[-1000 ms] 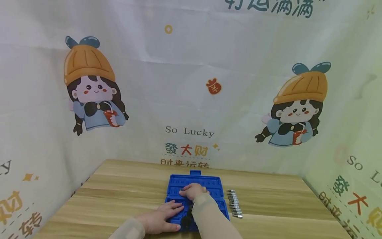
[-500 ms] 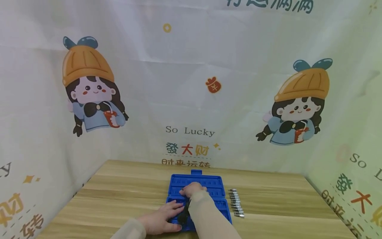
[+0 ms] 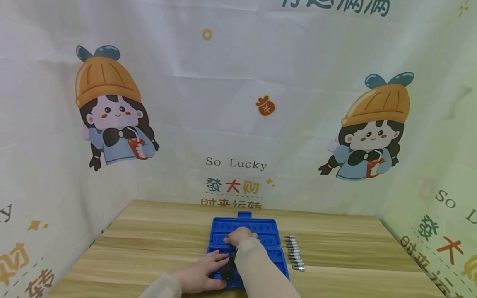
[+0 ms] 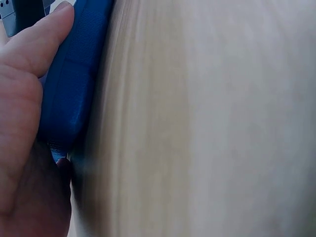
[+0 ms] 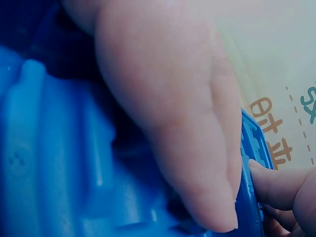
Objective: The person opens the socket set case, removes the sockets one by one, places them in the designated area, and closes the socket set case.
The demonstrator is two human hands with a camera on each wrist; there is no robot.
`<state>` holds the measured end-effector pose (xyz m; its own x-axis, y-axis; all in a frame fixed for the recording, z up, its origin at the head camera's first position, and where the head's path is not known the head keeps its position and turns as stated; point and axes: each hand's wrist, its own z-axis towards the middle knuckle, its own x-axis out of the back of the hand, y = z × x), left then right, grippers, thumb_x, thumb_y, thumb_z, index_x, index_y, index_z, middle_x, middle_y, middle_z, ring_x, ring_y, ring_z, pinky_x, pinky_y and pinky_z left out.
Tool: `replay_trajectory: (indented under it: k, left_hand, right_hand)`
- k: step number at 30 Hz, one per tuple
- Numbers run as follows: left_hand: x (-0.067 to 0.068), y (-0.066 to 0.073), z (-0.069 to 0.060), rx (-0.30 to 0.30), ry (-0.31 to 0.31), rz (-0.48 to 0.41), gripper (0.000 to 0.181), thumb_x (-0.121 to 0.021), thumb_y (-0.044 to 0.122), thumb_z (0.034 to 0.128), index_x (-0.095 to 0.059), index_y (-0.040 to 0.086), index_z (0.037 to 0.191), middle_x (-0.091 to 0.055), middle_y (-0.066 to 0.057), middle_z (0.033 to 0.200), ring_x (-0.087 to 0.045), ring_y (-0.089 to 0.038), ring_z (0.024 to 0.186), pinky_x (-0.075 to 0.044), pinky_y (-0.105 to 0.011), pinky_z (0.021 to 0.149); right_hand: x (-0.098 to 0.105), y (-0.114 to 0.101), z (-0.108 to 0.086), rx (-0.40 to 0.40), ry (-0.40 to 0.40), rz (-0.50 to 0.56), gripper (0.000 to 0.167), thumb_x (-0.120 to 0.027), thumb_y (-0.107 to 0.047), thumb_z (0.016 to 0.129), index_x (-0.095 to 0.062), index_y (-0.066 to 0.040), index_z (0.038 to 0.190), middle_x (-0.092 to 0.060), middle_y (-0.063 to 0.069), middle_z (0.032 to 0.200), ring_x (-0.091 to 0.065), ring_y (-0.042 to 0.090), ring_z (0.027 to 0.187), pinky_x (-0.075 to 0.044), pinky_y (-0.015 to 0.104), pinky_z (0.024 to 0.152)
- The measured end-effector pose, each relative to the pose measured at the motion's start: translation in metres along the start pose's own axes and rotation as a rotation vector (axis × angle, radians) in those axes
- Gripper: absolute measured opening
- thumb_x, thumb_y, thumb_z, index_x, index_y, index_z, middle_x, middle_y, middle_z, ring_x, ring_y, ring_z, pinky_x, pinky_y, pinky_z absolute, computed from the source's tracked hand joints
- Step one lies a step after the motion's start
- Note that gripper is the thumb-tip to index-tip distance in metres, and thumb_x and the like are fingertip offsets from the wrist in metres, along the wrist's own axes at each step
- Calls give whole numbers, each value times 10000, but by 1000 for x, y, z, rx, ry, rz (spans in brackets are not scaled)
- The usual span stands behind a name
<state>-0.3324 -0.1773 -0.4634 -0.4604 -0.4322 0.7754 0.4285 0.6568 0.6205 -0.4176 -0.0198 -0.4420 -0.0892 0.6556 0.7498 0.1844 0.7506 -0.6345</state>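
In the head view a blue moulded plastic case [image 3: 244, 225] lies unfolded flat on the table, its lid half at the back. My left hand [image 3: 203, 271] rests with spread fingers on the left edge of its front half. In the left wrist view the thumb [image 4: 44, 37] lies along the case's blue side [image 4: 81, 74]. My right hand [image 3: 240, 237] reaches over the case near the hinge, fingers pointing down. Whether it pinches anything is hidden by the hand. In the right wrist view its bent digits [image 5: 192, 163] stand close over the moulded slots [image 5: 54, 148].
A row of several silver sockets and bits [image 3: 293, 252] lies on the wooden table [image 3: 346, 248], right of the case. A black device [image 3: 227, 271] hangs under the right wrist, above the case. Printed cloth [image 3: 238, 124] hangs behind and at both sides.
The right forearm and the black device under it have shifted slightly left. The view has drifted a little. Both hands otherwise keep their places at the case.
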Motion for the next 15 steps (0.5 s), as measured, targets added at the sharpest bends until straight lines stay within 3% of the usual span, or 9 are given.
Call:
replay_trajectory:
  k: [5,12,15]
  left_hand:
    - [0,2,-1,-3,4,-3,686,-628,441,908,-418,96,1463,-302,-83,1547,-165,-372,1434,-196,-611,1091]
    - [0,1,-1,-26,16,33,691,-617,454,913,-408,105,1471,-300,-101,1547,-166,-385,1431,-198,-618,1087]
    - [-1,2,-1,-28,11,38,688,-610,452,918,-398,112,1477,-292,-105,1550,-160,-389,1431,-199,-623,1084]
  right_hand:
    - [2,-2,-4,-12,11,26,362,-799,-316,786,-729,-30,996,-570,238,1218,-376,489,1219,-278,608,1024]
    - [2,0,-5,34,-2,44,124,-790,-286,802,-785,-231,914,-609,144,1175,-377,482,1201,-263,633,1008]
    - [0,2,-4,28,4,62,89,-796,-294,794,-778,-234,857,-587,175,1163,-366,496,1201,-251,648,1010]
